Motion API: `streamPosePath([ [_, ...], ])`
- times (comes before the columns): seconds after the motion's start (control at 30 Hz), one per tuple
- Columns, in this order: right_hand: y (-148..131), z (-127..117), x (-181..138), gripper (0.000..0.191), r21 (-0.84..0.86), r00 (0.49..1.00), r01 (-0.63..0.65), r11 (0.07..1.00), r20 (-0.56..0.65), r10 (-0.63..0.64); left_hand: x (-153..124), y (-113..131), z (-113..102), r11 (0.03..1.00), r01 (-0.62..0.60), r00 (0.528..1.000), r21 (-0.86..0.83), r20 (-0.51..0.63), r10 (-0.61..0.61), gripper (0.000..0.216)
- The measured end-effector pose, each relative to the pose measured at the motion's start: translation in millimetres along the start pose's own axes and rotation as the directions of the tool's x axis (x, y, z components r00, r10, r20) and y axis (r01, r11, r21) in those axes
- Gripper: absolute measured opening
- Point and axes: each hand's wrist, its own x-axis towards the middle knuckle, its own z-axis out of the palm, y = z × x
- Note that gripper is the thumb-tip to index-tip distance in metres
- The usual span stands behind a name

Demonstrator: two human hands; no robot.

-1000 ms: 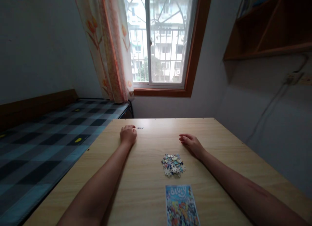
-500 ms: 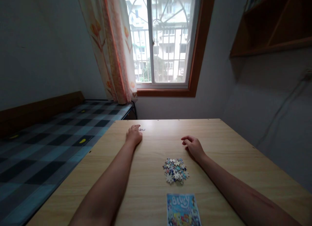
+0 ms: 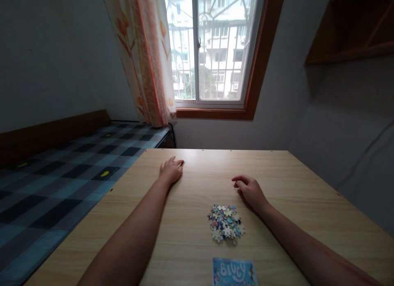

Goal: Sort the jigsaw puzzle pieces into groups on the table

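My left hand (image 3: pixel 170 171) lies far out on the wooden table (image 3: pixel 191 253), its fingers stretched forward. The fingertips touch a tiny puzzle piece (image 3: pixel 183 162) near the table's far left. My right hand (image 3: pixel 250 191) rests on its side to the right, fingers loosely curled with thumb and forefinger apart, and holds nothing. A small heap of loose puzzle pieces (image 3: pixel 226 227) lies just in front of my right wrist. Closer to me is a blue "Bluey" picture card (image 3: pixel 234 273), cut off by the bottom edge.
A bed with a blue and black checked cover (image 3: pixel 55 179) stands against the table's left side. Behind the table are a barred window (image 3: pixel 212 51), a flowered curtain (image 3: pixel 144 56) and a grey wall. A wooden shelf (image 3: pixel 353 31) hangs at the upper right.
The view has tipped down and to the right. My left hand has opened from a loose fist, and its fingers have reached onto the small piece. My right hand's fingers have curled slightly.
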Motion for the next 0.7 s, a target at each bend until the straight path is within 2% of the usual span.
streamPosePath([
  [0.47, -2.0, -0.7, 0.0, 0.028, -0.009, 1.000, 0.014, 1.000, 0.003, -0.014, 0.6, -0.4, -1.6, 1.000, -0.003, 1.000, -0.022, -0.013, 0.003, 0.045],
  [0.7, -3.5, -1.2, 0.3, 0.030, -0.053, 0.999, 0.047, 0.997, 0.014, -0.047, 0.9, -1.0, -2.4, 0.999, -0.020, 1.000, 0.029, -0.008, 0.021, 0.042],
])
